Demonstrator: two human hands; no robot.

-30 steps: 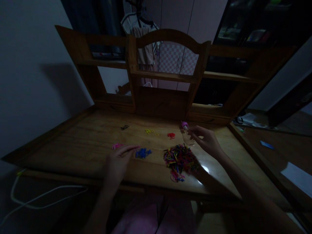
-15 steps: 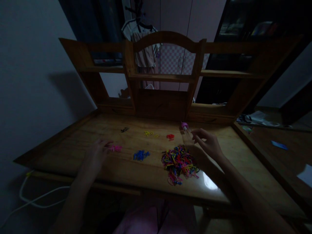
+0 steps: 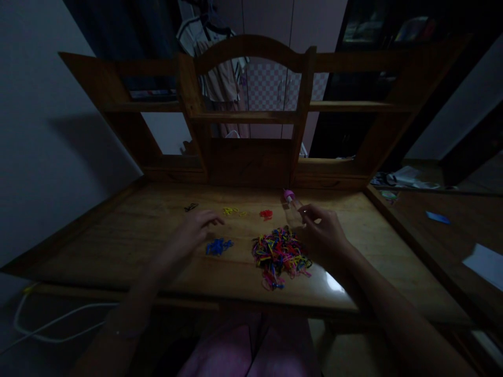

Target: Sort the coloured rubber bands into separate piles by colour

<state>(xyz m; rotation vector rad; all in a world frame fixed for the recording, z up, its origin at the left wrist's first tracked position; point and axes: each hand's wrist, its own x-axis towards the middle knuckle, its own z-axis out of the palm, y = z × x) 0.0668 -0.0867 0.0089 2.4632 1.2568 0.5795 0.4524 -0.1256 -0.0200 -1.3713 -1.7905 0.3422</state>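
Note:
My left hand (image 3: 194, 230) hovers over the desk above the small blue heap of rubber bands (image 3: 219, 246), its fingers stretched rightward and apart, slightly blurred. No item shows in it. My right hand (image 3: 324, 228) is beside the large mixed-colour pile of rubber bands (image 3: 281, 254), thumb and forefinger pinched together; what is between them is too small to make out. Close to those fingertips lies a clear container with a pink cap (image 3: 288, 195). Farther back sit yellow bands (image 3: 231, 211), red bands (image 3: 266, 214) and black bands (image 3: 191, 207). The pink group is hidden by my left hand and forearm.
A wooden shelf unit (image 3: 251, 118) rises along the back of the desk (image 3: 251, 293). White cables (image 3: 58, 340) hang at the left front. A blue packet (image 3: 437, 217) and white paper (image 3: 485, 263) lie on the surface to the right.
My left hand has moved right from the pink bands towards the blue ones. My right hand now has its fingertips closer to the clear container. The camera view has shifted slightly.

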